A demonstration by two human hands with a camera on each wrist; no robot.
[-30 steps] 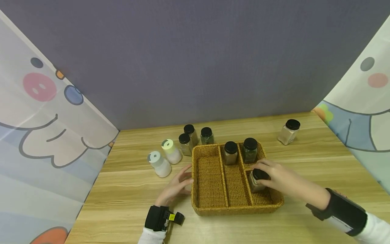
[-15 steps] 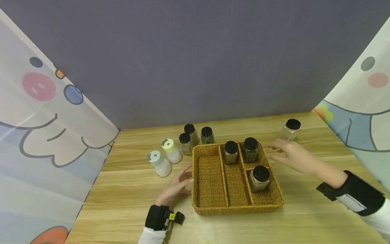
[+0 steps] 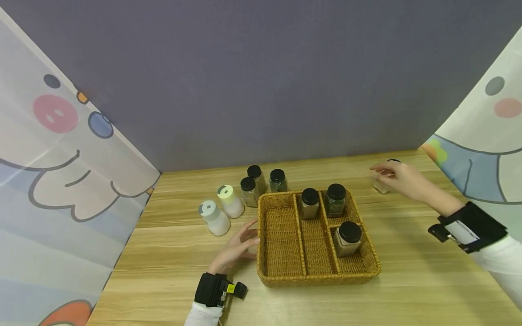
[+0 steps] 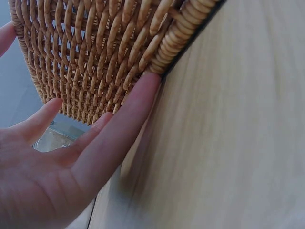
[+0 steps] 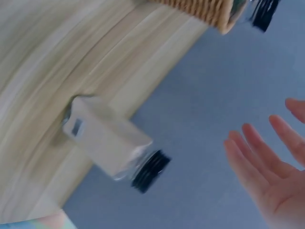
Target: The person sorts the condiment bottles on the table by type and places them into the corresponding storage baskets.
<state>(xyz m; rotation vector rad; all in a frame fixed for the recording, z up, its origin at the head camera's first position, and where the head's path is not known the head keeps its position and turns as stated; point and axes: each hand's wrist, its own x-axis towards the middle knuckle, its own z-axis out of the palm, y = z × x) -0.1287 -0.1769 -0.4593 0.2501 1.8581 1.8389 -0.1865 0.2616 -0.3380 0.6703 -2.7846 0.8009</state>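
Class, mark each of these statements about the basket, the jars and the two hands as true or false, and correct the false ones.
1. The wicker basket holds three black-lidded jars. True.
2. The left hand rests against the basket's side. True.
3. The right hand grips the lone jar. False: the fingers are spread and apart from it in the right wrist view.
4. The two white bottles stand inside the basket. False: they stand on the table to its left.
5. The basket's leftmost compartment holds a jar. False: it holds none.
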